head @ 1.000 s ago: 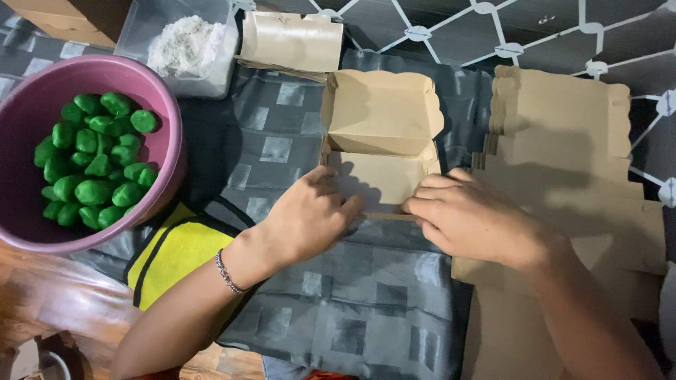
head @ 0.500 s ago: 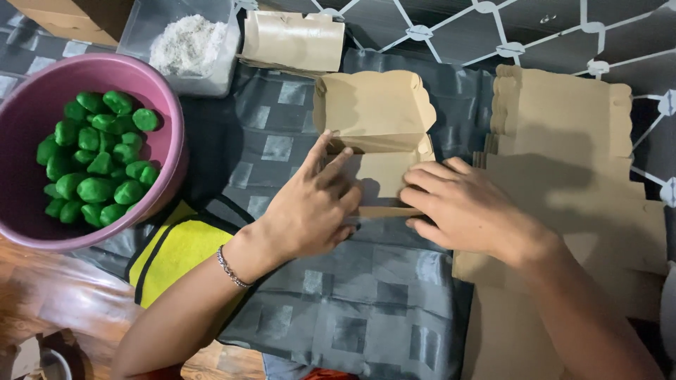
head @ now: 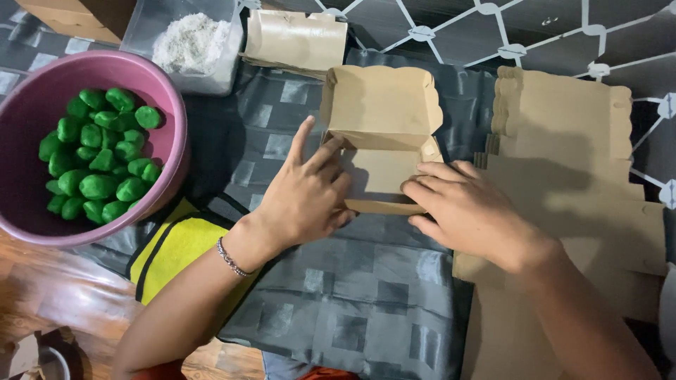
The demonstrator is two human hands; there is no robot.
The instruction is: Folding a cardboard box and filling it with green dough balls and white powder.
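I saw my left hand (head: 306, 193) and right hand (head: 468, 211), fingers spread, pressing the brown paper box (head: 384, 134) near the pink bowl (head: 172, 105).

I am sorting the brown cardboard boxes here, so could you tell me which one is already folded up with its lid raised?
It is the box between the left hand and right hand. The flat stack on the right is unfolded, and the closed box lies at the top.

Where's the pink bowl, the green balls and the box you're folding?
pink bowl (head: 165, 91), head view, bare right rim.
green balls (head: 98, 186), head view, one ball in the pile.
cardboard box (head: 384, 105), head view, raised lid.
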